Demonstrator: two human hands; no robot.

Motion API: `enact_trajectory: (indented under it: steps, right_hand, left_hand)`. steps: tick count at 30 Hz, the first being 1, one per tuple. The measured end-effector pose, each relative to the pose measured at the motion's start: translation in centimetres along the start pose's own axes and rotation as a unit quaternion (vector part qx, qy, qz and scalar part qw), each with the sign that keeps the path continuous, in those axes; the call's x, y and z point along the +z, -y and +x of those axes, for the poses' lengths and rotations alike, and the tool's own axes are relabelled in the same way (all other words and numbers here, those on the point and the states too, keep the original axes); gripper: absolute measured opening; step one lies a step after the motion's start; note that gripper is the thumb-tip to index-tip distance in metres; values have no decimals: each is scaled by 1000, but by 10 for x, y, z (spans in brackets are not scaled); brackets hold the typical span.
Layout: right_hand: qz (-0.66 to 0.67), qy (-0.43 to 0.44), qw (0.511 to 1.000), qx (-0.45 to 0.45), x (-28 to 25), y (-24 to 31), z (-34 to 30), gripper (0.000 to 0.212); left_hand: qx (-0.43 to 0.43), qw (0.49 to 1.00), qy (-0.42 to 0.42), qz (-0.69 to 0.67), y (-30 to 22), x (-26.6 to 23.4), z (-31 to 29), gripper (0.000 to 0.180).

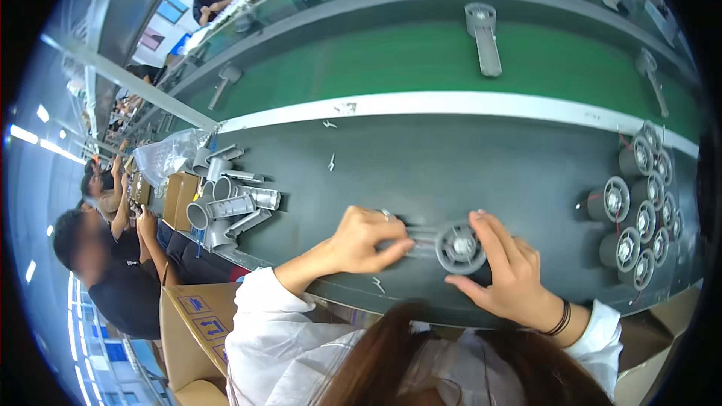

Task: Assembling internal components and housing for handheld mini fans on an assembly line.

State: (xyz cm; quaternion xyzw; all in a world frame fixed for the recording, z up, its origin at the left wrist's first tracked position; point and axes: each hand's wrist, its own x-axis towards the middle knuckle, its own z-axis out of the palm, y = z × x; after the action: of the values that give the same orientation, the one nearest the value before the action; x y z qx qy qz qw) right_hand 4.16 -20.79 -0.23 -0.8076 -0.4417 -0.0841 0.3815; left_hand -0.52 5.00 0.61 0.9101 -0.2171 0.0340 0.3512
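Just above the near edge of the work surface lies a grey handheld fan body (460, 249), its round, spoked head toward the right and its handle toward the left. My left hand (368, 240) is closed round the handle, which is slightly blurred. Thumb and fingers of my right hand (511, 267) curve about the right side of the round head. Several grey fan motor units (617, 199) with round spoked fronts and thin red wires stand grouped at the right. Several empty grey fan housings (218, 207) with handles lie piled at the left.
Beyond a white rail (391, 104) runs a green conveyor belt (376, 53) carrying a grey fan housing (483, 37). Small white pieces (331, 162) lie on the dark work surface (421, 162). A plastic bag (167, 156) and cardboard box (199, 316) are left, near a seated co-worker (120, 286).
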Motion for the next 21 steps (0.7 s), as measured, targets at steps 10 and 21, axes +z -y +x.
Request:
enact_trajectory:
  steps: [10, 21]
  right_hand:
    - [-81, -21, 996, -12, -4, 1, 1, 74]
    - [-86, -20, 996, -18, 4, -3, -2, 71]
  left_hand:
    - [-351, 857, -341, 161, 168, -104, 92, 32]
    - [-249, 780, -443, 365, 204, -139, 59, 50]
